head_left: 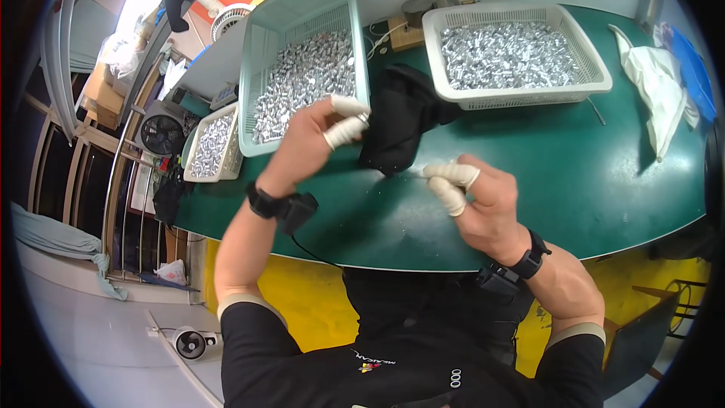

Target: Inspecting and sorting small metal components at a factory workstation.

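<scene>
White finger cots cover the thumb and index fingertip of each hand. My left hand [308,136] pinches a small silver metal part [365,116] at the front right corner of a pale green basket [359,38]. Silver metal pieces [302,83] fill much of that basket. Over the green table [362,227], my right hand [489,200] is closed in a pinch on a thin, pointed metal tool [414,174]; most of it is hidden by the fingers. A crumpled black cloth [396,117] lies between the two hands, towards the back.
Back right stands a white basket [521,98] of silver pieces, with a thin metal rod [596,111] beside it. A smaller white basket [232,155] is at the left. White cloth [653,98] and a blue item [691,68] lie far right. Black wire [310,254] trails from my left wrist.
</scene>
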Demonstrator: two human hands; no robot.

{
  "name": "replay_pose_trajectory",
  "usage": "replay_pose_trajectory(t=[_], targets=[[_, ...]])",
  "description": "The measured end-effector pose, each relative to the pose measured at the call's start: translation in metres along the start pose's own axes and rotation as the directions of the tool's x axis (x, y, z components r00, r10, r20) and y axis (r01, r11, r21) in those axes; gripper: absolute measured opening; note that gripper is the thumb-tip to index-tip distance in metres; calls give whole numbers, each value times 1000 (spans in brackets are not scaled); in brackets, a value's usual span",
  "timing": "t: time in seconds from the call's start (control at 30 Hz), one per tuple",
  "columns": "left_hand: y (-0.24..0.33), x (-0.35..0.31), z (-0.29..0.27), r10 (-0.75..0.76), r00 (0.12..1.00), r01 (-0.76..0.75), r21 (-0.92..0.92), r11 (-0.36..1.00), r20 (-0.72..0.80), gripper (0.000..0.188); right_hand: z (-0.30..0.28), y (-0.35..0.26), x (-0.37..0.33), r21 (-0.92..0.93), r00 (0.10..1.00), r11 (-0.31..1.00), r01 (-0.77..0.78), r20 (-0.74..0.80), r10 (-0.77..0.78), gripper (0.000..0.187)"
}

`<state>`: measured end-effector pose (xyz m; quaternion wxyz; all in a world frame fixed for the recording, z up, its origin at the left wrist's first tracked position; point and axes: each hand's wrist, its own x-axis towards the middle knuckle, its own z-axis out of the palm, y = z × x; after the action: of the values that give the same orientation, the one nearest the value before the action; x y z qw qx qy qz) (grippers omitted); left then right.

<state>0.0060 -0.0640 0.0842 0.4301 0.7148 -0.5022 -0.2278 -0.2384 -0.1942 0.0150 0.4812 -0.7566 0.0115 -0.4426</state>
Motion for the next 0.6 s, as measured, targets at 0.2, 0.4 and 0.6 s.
replay_pose_trajectory(t=[0.2,0.4,0.6], targets=[[-41,-35,51,-125,987,158,-534,830,98,24,6,9,-1,125,998,991,-45,-42,50,15],[-69,-38,63,-109,980,200,-760,618,169,23,9,11,-1,112,996,992,-58,-64,65,17],[-66,-41,70,-136,977,211,-768,604,162,21,5,10,-3,65,994,994,-90,69,85,15]])
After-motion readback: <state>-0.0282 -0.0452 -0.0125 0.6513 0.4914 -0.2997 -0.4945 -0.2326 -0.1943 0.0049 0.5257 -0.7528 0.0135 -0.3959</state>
